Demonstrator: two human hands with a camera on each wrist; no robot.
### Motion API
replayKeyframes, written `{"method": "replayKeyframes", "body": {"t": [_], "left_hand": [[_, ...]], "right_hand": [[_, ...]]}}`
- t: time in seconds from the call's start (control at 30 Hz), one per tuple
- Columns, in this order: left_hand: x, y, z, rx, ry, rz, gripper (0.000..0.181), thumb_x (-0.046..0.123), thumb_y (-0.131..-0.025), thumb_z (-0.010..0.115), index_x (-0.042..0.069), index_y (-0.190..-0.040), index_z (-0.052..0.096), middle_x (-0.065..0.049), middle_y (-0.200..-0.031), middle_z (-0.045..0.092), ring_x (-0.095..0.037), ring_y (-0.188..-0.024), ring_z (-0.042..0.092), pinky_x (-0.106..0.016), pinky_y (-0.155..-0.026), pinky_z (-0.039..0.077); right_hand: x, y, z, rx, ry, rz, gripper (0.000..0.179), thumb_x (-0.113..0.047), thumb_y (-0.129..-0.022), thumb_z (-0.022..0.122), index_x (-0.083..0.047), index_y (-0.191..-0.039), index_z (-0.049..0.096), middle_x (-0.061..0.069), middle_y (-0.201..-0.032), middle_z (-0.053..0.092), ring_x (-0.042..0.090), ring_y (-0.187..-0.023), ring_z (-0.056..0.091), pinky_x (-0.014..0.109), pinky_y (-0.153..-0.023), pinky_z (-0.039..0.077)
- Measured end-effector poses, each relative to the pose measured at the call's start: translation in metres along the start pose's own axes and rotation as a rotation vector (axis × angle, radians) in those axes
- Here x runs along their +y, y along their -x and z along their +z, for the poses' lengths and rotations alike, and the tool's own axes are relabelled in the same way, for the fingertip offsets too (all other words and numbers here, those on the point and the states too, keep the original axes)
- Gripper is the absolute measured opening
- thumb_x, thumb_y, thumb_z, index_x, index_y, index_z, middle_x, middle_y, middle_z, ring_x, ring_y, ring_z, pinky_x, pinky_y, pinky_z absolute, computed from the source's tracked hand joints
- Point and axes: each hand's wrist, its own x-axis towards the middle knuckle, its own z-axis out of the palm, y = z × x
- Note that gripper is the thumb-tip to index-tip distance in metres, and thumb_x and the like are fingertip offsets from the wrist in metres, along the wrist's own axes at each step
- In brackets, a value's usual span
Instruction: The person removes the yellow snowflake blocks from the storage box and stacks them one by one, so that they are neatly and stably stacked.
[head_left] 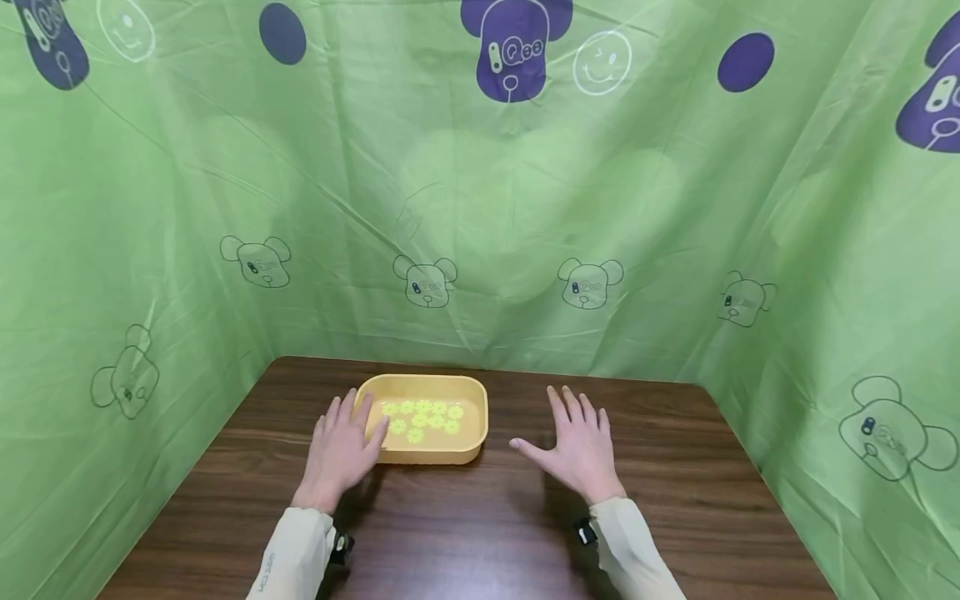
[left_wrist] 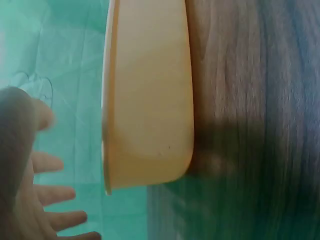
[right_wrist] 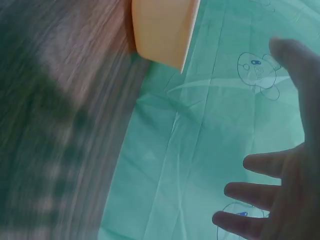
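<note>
A yellow-orange plastic basin (head_left: 480,417) with rounded corners stands left of centre towards the back of the table. Several bright yellow-green flower shapes (head_left: 422,417) show on its bottom; whether they are printed or loose I cannot tell. My left hand (head_left: 339,450) is spread at the basin's left end, its thumb and index finger overlapping the rim from above in the head view. In the left wrist view that hand appears apart from the basin wall (left_wrist: 150,100). To the right of the basin my right hand (head_left: 581,450) hovers with fingers spread, holding nothing.
The dark wood-grain table (head_left: 465,533) carries the basin. Green fabric (head_left: 510,192) printed with bear heads and smiley faces hangs behind the table and along both sides. Dark devices are strapped at both wrists, by the pale sleeves (head_left: 296,550).
</note>
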Motion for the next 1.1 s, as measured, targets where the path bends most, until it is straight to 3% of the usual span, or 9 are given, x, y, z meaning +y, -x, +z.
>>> {"method": "replayKeyframes", "body": {"t": [0.13, 0.3, 0.43, 0.57, 0.77, 0.87, 1.0, 1.1], "left_hand": [[-0.015, -0.007, 0.002, -0.003, 0.058, -0.089, 0.066, 0.037, -0.104, 0.043, -0.005, -0.154, 0.033, -0.036, -0.147, 0.040, -0.057, -0.132, 0.041, -0.068, -0.100, 0.039], [-0.025, -0.012, 0.013, -0.070, 0.143, -0.180, 0.059, 0.026, -0.102, 0.042, -0.012, -0.147, 0.037, -0.039, -0.127, 0.052, -0.057, -0.111, 0.057, -0.065, -0.089, 0.047], [-0.022, -0.016, 0.027, -0.091, 0.210, -0.204, 0.044, 0.016, -0.098, 0.039, -0.009, -0.133, 0.049, -0.031, -0.112, 0.062, -0.051, -0.100, 0.064, -0.061, -0.082, 0.050], [-0.009, -0.017, 0.036, -0.055, 0.230, -0.202, 0.037, 0.012, -0.094, 0.042, -0.007, -0.124, 0.054, -0.027, -0.104, 0.066, -0.048, -0.093, 0.067, -0.060, -0.076, 0.051], [0.020, -0.011, 0.044, 0.001, 0.239, -0.156, 0.035, 0.010, -0.090, 0.051, -0.008, -0.119, 0.058, -0.025, -0.097, 0.068, -0.044, -0.085, 0.069, -0.057, -0.070, 0.051], [0.027, -0.009, 0.049, 0.015, 0.247, -0.151, 0.035, 0.011, -0.089, 0.054, -0.007, -0.118, 0.059, -0.024, -0.095, 0.069, -0.042, -0.082, 0.069, -0.056, -0.067, 0.051], [0.028, -0.009, 0.054, 0.024, 0.263, -0.171, 0.036, 0.012, -0.089, 0.055, -0.006, -0.119, 0.060, -0.021, -0.094, 0.069, -0.040, -0.082, 0.069, -0.054, -0.066, 0.052], [0.028, -0.009, 0.055, 0.034, 0.268, -0.185, 0.035, 0.013, -0.089, 0.055, -0.005, -0.119, 0.061, -0.021, -0.094, 0.069, -0.041, -0.083, 0.069, -0.055, -0.066, 0.051]], "right_hand": [[-0.011, -0.010, 0.003, 0.042, -0.039, -0.027, 0.101, -0.083, -0.078, 0.057, -0.016, -0.152, 0.045, 0.014, -0.147, 0.054, 0.039, -0.135, 0.049, 0.062, -0.108, 0.036], [-0.027, -0.022, 0.013, 0.061, -0.085, -0.086, 0.072, -0.062, -0.090, 0.063, -0.012, -0.142, 0.057, 0.013, -0.130, 0.066, 0.037, -0.116, 0.062, 0.055, -0.095, 0.047], [-0.037, -0.026, 0.028, 0.065, -0.105, -0.138, 0.056, -0.049, -0.091, 0.066, -0.011, -0.132, 0.064, 0.011, -0.121, 0.070, 0.034, -0.109, 0.065, 0.052, -0.089, 0.050], [-0.045, -0.033, 0.037, 0.063, -0.138, -0.182, 0.050, -0.041, -0.090, 0.069, -0.008, -0.126, 0.067, 0.011, -0.115, 0.071, 0.033, -0.104, 0.066, 0.050, -0.088, 0.051], [-0.054, -0.050, 0.049, -0.086, -0.248, -0.198, 0.047, -0.028, -0.091, 0.071, -0.001, -0.129, 0.063, 0.018, -0.124, 0.066, 0.035, -0.109, 0.067, 0.048, -0.093, 0.054], [-0.055, -0.058, 0.053, -0.156, -0.247, -0.208, 0.045, -0.020, -0.090, 0.074, 0.002, -0.127, 0.063, 0.020, -0.125, 0.066, 0.036, -0.109, 0.067, 0.049, -0.093, 0.054], [-0.057, -0.068, 0.054, -0.247, -0.176, -0.250, 0.031, -0.007, -0.085, 0.077, 0.004, -0.112, 0.068, 0.017, -0.108, 0.071, 0.031, -0.095, 0.070, 0.045, -0.084, 0.056], [-0.061, -0.075, 0.058, -0.336, -0.077, -0.286, 0.010, 0.000, -0.082, 0.073, -0.001, -0.090, 0.068, 0.009, -0.083, 0.066, 0.020, -0.072, 0.061, 0.038, -0.066, 0.053]]}}
